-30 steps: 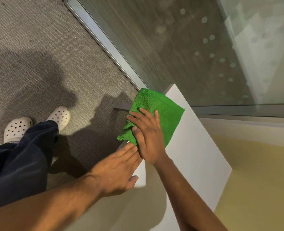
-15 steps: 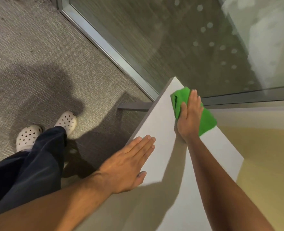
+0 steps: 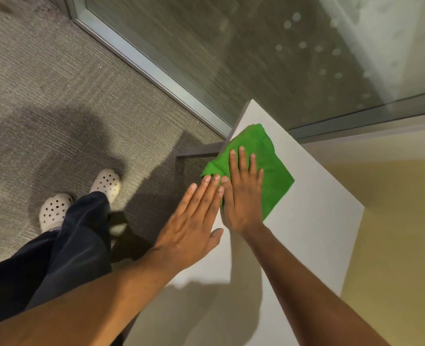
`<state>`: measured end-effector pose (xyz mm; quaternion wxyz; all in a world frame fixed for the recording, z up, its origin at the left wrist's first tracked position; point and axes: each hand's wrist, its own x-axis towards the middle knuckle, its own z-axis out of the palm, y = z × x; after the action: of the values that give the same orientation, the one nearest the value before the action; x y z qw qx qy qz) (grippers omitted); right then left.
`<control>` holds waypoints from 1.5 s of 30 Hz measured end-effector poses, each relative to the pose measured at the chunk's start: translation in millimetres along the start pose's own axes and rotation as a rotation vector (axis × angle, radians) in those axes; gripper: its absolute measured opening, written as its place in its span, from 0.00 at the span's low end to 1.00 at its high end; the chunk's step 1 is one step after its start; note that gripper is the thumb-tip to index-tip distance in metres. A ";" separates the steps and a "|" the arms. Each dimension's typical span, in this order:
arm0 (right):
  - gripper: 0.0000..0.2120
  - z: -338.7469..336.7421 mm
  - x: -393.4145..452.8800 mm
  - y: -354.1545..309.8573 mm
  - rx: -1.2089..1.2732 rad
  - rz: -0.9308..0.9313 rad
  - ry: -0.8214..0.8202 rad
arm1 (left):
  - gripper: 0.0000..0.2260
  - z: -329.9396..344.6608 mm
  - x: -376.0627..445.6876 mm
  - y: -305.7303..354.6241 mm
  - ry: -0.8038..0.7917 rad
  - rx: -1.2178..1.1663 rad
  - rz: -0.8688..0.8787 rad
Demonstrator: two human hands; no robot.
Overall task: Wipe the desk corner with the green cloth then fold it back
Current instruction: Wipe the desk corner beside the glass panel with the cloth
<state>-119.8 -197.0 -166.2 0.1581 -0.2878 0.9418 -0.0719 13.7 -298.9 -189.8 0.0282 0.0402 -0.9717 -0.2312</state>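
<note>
Wiping under way: right hand, fingers spread flat, presses the green microfibre cloth onto the white desk's far corner, one edge overhanging. Left hand rests flat, fingers together, beside it. Folding not yet begun.

Both bare forearms reaching forward, side by side. Right hand flat, palm down, fingers spread and straight. Left hand likewise flat and open, fingers together, thumb out to the side, fingertips touching the right hand's thumb edge.
</note>
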 end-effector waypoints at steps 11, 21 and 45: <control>0.30 -35.6 125.7 13.3 -0.037 0.223 0.111 | 0.41 2.6 -3.8 3.3 -0.151 0.152 0.161; 0.31 2.7 20.6 -11.3 -0.062 0.089 0.059 | 0.43 -7.3 -45.5 3.9 -0.163 0.125 0.193; 0.31 -1.2 34.0 -26.3 0.022 0.141 0.089 | 0.39 -25.0 -40.4 -16.9 -0.221 0.121 0.321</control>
<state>-133.2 -237.9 -167.8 0.1242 -0.2156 0.9649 -0.0836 56.8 -321.4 -176.5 -0.0447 -0.1393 -0.9749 -0.1678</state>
